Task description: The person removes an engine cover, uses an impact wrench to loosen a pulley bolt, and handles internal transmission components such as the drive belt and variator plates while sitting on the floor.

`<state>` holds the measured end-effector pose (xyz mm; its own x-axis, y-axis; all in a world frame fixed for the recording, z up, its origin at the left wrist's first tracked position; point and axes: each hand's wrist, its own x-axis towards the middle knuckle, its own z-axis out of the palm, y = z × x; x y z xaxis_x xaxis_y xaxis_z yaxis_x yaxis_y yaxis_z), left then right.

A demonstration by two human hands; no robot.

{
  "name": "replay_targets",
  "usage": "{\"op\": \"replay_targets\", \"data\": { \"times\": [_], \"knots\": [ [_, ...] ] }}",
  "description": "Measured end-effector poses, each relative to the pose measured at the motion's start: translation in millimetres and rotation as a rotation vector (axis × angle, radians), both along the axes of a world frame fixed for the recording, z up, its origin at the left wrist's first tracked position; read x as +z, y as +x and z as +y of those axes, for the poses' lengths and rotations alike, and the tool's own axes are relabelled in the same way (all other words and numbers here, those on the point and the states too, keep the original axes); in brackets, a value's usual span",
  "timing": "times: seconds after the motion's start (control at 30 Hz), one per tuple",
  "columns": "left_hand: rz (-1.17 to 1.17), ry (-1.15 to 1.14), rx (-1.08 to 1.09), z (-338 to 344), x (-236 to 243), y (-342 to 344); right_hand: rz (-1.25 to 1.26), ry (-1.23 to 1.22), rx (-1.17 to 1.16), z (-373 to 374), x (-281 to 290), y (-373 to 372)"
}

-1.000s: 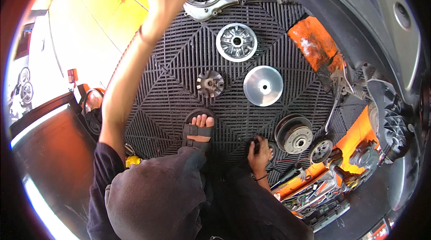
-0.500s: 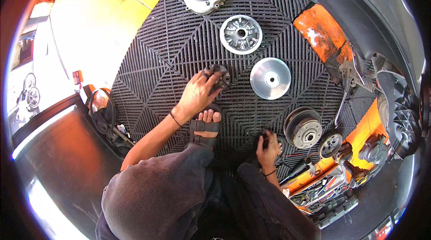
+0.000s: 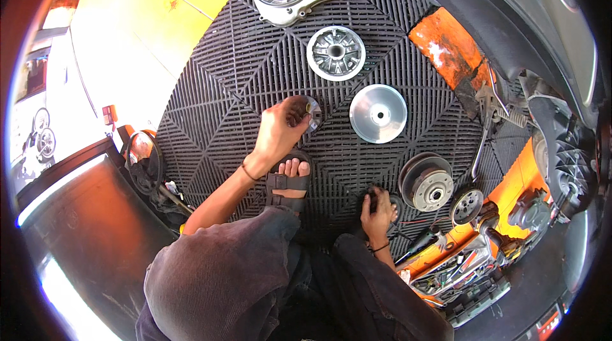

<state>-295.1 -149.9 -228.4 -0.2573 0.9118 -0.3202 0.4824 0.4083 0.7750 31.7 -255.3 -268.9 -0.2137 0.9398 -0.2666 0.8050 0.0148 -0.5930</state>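
Note:
My left hand (image 3: 280, 127) is over the mat just left of centre, beyond my sandalled foot (image 3: 290, 181). Its fingers curl round a small round metal part (image 3: 313, 113), dark and silver with a yellow spot; the hand covers much of it. Low and right of centre, my right hand (image 3: 378, 214) is down by my knee with fingers bent. Something dark lies against those fingers, too dim to name. To the right of my left hand lies a smooth silver disc (image 3: 366, 121) with a centre hole. Farther off rests a ribbed silver pulley half (image 3: 336, 54).
A pulley assembly (image 3: 428, 185) and a smaller holed disc (image 3: 467, 207) lie right of my right hand. Tools fill an orange tray (image 3: 456, 271) at lower right. A large metal cover (image 3: 280, 12) sits at the far edge of the black ribbed mat (image 3: 220, 86). Dark vehicle bodywork borders the right.
My left hand has turned, and its fingers have gone from spread over the dark round part to curled round it, showing its silver edge. My right hand has barely moved.

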Motion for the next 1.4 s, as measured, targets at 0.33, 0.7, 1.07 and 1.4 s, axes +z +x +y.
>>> {"op": "replay_targets", "data": {
  "times": [0.33,0.7,1.07,1.4],
  "knots": [
    [-0.400,0.725,-0.121,15,82,1,-0.027,-0.011,-0.021,-2,1,-3],
    [-0.193,0.876,-0.103,71,121,-13,-0.126,0.043,0.012,-7,-7,2],
    [0.124,0.933,0.190,324,172,-45,-0.057,0.051,-0.065,-10,-10,8],
    [0.473,0.939,-0.319,169,201,9,-0.152,0.073,0.027,-3,0,-5]
  ]
}}
